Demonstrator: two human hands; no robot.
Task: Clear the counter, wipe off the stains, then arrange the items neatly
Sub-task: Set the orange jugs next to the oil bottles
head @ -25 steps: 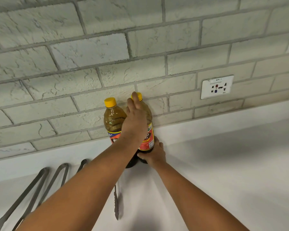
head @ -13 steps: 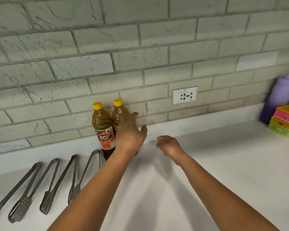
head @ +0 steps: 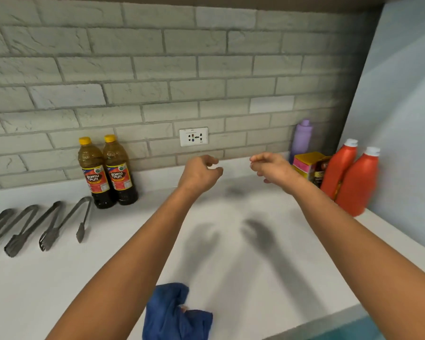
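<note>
Both hands have left the vinegar bottles (head: 107, 171); left hand (head: 199, 174) and right hand (head: 272, 169) hover loosely curled, empty, with upright red bottles (head: 349, 177) at the right hand's three o'clock, nearer it.

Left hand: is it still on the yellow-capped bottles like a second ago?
No. The left hand has let go and moved right, now below the wall outlet, clear of both bottles.

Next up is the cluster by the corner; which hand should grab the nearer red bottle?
Right. The right hand hovers empty just beside the corner cluster, closer to the nearer red bottle. The left hand would have to cross over it.
</note>
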